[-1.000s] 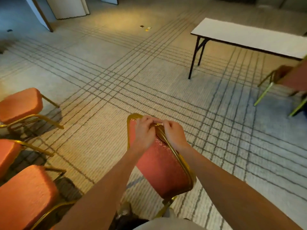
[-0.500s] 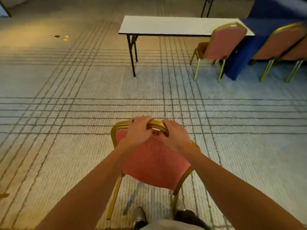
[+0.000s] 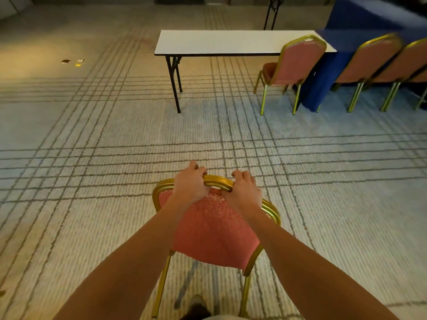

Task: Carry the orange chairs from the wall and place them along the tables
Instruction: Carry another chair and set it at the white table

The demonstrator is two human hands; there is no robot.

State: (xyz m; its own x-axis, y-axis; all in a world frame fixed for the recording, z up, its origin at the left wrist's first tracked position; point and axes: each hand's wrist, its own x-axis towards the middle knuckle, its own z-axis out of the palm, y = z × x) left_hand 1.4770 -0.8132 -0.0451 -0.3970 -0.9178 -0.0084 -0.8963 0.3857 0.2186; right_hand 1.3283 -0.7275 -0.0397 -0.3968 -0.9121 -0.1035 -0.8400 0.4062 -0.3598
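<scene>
An orange chair (image 3: 215, 234) with a gold metal frame is right in front of me, its backrest facing me. My left hand (image 3: 188, 183) grips the top rail of the backrest on the left. My right hand (image 3: 245, 189) grips the same rail on the right. Ahead stands a white folding table (image 3: 219, 42) with black legs. One orange chair (image 3: 293, 68) stands at its right end. Two more orange chairs (image 3: 379, 63) line a table covered in blue cloth (image 3: 360, 26) at the far right.
Patterned grey carpet with dark crossing lines covers the floor between me and the tables. Small bits of litter (image 3: 74, 61) lie on the carpet at the far left. My shoe (image 3: 196, 308) shows under the chair.
The view has swung right, away from the chairs by the wall, and closed in on the white table. Both hands keep their grip on the backrest, now spread a little wider.
</scene>
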